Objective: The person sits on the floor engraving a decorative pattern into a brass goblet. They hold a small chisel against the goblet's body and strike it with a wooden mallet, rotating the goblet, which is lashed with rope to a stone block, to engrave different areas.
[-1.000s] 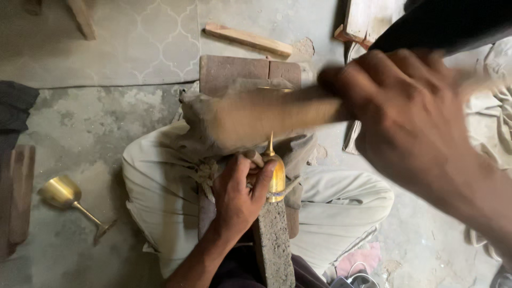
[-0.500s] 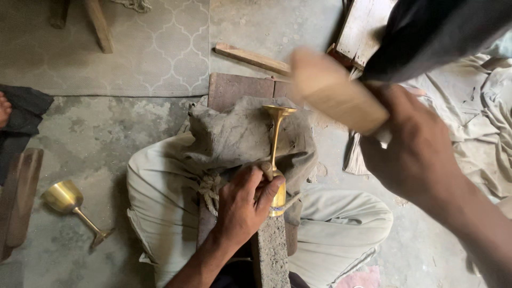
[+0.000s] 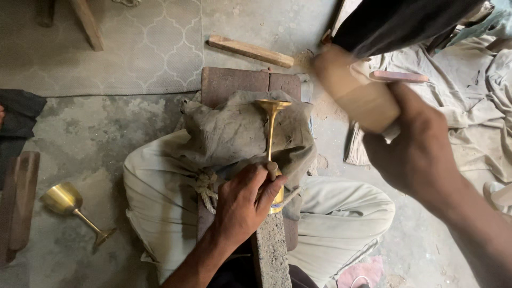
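Near the lower middle of the frame the left hand [image 3: 246, 201] wraps its fingers [image 3: 266, 189] together around the bowl of a brass goblet [image 3: 272, 140], which lies on its side with the slim stem running upward in the picture and the flared foot at the top. The goblet rests on a grey, dusty cloth [image 3: 229, 133] draped over a block between the person's knees, with a reddish-brown slab [image 3: 234, 81] showing behind the cloth and a rough stone bar [image 3: 272, 256] running down below the hand. A knotted cord [image 3: 205, 184] sits just left of the hand.

In the upper right, the right hand [image 3: 418, 146] is clamped on a wooden mallet [image 3: 354, 88], blurred, held above and to the right of the goblet and apart from it.

At the lower left a second brass goblet [image 3: 72, 205] lies tipped on the concrete floor [image 3: 106, 122], just beside a dark wooden plank [image 3: 18, 202]. A wooden stick [image 3: 250, 51] lies across the upper middle, on the floor beyond the slab. Crumpled pale fabric [image 3: 474, 101] fills the right edge.
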A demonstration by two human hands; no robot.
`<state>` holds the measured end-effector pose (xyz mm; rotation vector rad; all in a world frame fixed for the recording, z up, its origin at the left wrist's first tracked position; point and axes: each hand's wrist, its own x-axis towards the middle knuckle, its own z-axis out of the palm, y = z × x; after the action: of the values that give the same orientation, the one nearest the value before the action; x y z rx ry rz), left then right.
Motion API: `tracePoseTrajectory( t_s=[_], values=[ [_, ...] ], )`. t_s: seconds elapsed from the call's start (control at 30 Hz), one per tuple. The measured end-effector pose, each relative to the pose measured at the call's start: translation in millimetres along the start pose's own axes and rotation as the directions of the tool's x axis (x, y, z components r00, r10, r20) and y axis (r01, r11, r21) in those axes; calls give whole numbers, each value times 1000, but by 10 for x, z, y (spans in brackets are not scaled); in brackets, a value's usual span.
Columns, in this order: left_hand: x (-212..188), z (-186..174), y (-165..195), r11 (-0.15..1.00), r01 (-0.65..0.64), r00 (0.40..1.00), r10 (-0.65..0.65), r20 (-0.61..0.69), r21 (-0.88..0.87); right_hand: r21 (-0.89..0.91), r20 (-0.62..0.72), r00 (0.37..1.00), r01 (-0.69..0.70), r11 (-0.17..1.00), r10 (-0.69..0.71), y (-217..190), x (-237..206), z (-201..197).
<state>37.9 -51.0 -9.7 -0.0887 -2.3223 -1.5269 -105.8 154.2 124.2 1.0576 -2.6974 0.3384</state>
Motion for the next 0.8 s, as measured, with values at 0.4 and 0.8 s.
tracePoseTrajectory(
  t_s=[0.4, 0.8],
  values=[
    [71, -13, 12, 997, -51, 993, 45, 106, 55, -219, -24, 995, -97, 971, 94, 68, -235, 74],
    [422, -289, -287, 988, 139, 974, -123, 192, -73, -217, 113, 822, -528, 821, 558, 34, -815, -14]
  ],
)
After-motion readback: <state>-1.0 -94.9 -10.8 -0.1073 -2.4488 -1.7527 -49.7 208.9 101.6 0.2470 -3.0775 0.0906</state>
